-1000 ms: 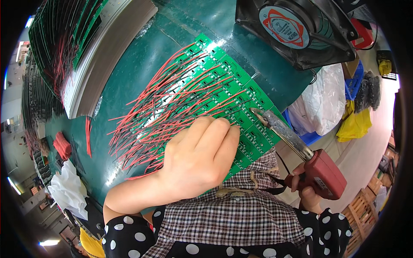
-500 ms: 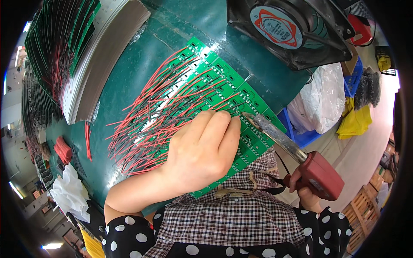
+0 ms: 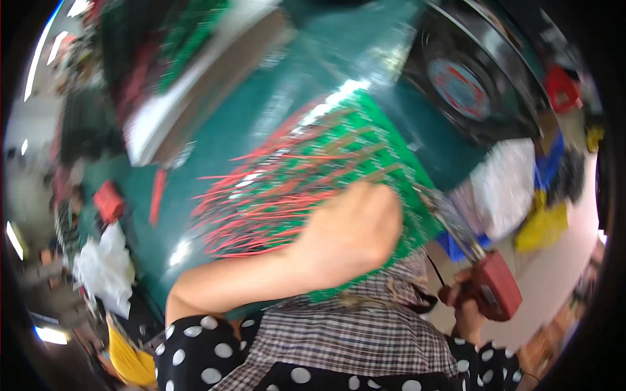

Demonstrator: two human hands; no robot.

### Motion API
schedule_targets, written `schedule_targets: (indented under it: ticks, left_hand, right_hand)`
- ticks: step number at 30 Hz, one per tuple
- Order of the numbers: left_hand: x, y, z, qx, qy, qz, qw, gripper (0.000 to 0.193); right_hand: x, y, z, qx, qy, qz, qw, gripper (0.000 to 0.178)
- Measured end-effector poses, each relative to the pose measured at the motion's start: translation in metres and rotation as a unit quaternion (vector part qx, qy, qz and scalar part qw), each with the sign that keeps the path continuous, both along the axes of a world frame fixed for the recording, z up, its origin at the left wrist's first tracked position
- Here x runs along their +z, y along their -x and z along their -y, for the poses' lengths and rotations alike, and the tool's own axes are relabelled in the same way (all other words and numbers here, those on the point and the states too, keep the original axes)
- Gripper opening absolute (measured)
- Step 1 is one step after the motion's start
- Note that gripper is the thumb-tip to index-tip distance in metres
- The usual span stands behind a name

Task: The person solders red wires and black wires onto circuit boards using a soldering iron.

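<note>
A green circuit board panel (image 3: 417,171) lies tilted on the table in front of me, with many red and black wires (image 3: 274,212) fanning off it to the left. My left hand (image 3: 358,225) is over the panel's right part, fingers curled closed and pointing down at it. Blur and the back of the hand hide what the fingers pinch. In my right hand (image 3: 466,306) is a red soldering gun (image 3: 499,287), gripped by its handle. Its metal barrel reaches up and left, so the tip is close to the board's right edge, just beyond my left hand; contact cannot be made out.
A black fan (image 3: 463,78) stands at the back right. A thick pale stack (image 3: 202,85) fills the back left, with more wired boards (image 3: 189,45) by it. A red bundle (image 3: 109,202) and crumpled white sheet (image 3: 104,270) lie left. Plastic bags (image 3: 505,186) sit right.
The whole view has shifted and blurred, with table items appearing lower and further right. My left hand has moved slightly toward the board's right edge; the soldering gun stays in my right hand.
</note>
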State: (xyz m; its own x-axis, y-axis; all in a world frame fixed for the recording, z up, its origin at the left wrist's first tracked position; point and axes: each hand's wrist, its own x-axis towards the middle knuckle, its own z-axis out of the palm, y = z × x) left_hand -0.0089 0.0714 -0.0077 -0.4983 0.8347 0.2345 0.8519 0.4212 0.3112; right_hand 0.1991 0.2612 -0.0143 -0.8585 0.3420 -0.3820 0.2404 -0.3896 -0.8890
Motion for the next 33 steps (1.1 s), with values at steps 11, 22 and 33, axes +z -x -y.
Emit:
schedule_targets:
  ticks: [11,22,33]
  left_hand:
    - [0.013,-0.001,0.06,0.124,-0.109,-0.075,0.983,0.021]
    - [-0.008,0.052,0.242,0.49,-0.118,-0.01,0.864,0.012]
    - [-0.01,0.051,0.264,0.493,-0.164,-0.033,0.854,0.008]
  right_hand:
    - [-0.025,-0.008,-0.014,-0.032,-0.15,-0.113,0.982,0.047]
    - [-0.04,-0.007,-0.014,-0.036,-0.17,-0.083,0.981,0.049]
    - [-0.036,-0.01,-0.013,-0.037,-0.165,-0.089,0.981,0.055]
